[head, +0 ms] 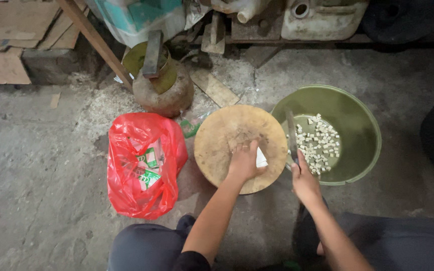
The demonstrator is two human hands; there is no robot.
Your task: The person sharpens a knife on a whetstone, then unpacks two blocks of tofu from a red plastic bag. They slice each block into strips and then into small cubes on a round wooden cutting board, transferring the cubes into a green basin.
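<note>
- The white block (261, 158) lies under your left hand (243, 161), peeking out on the side toward your right hand; it rests on the round wooden chopping board (227, 131).
- Your left hand is pressed flat over that block, fingers together and pointing away from you, palm down on the board.
- Your right hand (303, 178) is closed around the handle of a knife (292, 136), whose blade points away from you, past the edge of the board and over the near rim of the basin.
- Just beyond your right hand sits the green plastic basin (362, 120), touching or nearly touching the board; small pale cubes (320, 143) are scattered over its bottom.
- On the far side of your left hand from the basin, just beside the board, lies a red plastic bag (126, 195), crumpled, with green and white packets (149, 168) showing through its opening.
- Further out from your left hand, beyond the bag and board, stands a rusty gas cylinder (164, 88) with a dark bar laid across its top.
- All of it rests on a rough concrete floor (36, 165); your knees frame the bottom of the view, below both forearms.
</note>
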